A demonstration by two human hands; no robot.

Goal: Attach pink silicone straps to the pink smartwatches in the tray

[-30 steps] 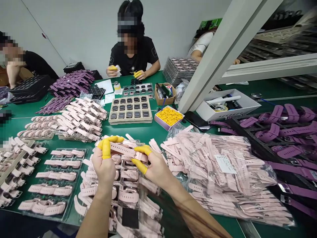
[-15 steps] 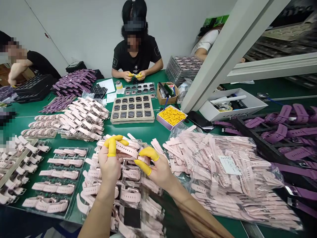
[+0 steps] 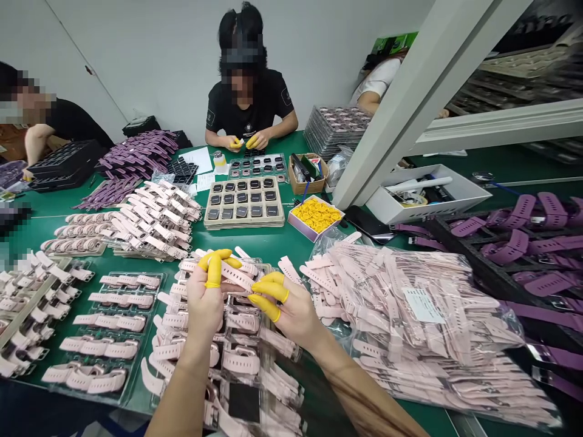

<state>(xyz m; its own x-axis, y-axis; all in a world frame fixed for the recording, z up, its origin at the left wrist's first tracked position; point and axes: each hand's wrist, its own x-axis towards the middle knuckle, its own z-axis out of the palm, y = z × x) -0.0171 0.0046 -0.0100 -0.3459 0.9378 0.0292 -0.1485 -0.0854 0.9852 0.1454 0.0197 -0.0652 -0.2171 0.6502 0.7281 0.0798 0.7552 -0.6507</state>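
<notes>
1. Your left hand (image 3: 207, 295) and right hand (image 3: 291, 308) both clamp one pale-pink, hole-punched flat strap (image 3: 237, 279).
2. It spans between them, above other pink straps (image 3: 241, 363).
3. Beyond, fifteen black rounded-square pieces (image 3: 242, 197) fill a beige moulded tray (image 3: 246, 224).

The yellow-tipped fingers of the left hand (image 3: 207, 294) and right hand (image 3: 291, 306) cover the ends of a pink strap (image 3: 237, 278). The white label's (image 3: 422, 304) print is too small for me — and a pale post (image 3: 410, 97) hides most of a white-sleeved co-worker (image 3: 385, 77).
</notes>
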